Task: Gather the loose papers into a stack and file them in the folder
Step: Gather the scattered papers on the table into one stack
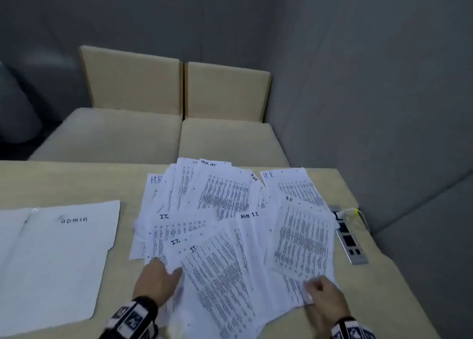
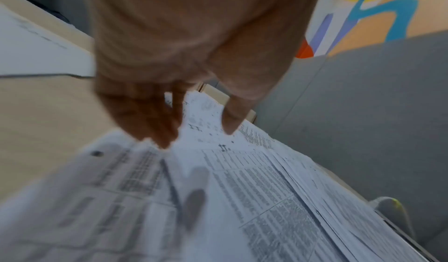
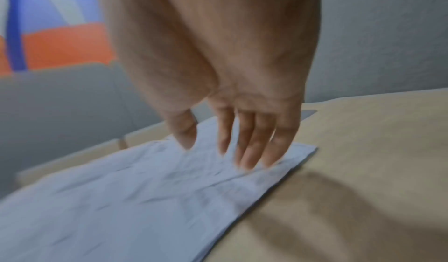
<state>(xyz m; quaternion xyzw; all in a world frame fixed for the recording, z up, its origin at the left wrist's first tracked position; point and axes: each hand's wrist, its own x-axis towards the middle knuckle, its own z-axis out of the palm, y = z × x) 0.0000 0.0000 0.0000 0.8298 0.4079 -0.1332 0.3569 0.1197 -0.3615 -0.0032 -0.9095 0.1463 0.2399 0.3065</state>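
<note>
Several printed loose papers (image 1: 230, 210), marked H.R, I.T. and ADMIN by hand, lie fanned out over the middle and right of the beige table (image 1: 64, 180). A white folder (image 1: 56, 256) labelled ADMIN lies flat at the left, apart from them. My left hand (image 1: 158, 280) rests on the near left edge of the spread, and in the left wrist view that hand (image 2: 197, 136) touches the sheets (image 2: 242, 180) with straight fingers. My right hand (image 1: 321, 296) lies on the near right corner. In the right wrist view, this hand (image 3: 218, 151) presses straight fingers on the papers (image 3: 121, 199) by their edge.
A grey socket strip (image 1: 348, 236) is set into the table right of the papers, with a white cable (image 1: 352, 212) plugged in. Beige seat cushions (image 1: 163, 134) stand behind the table's far edge. Grey wall panels close in the right side.
</note>
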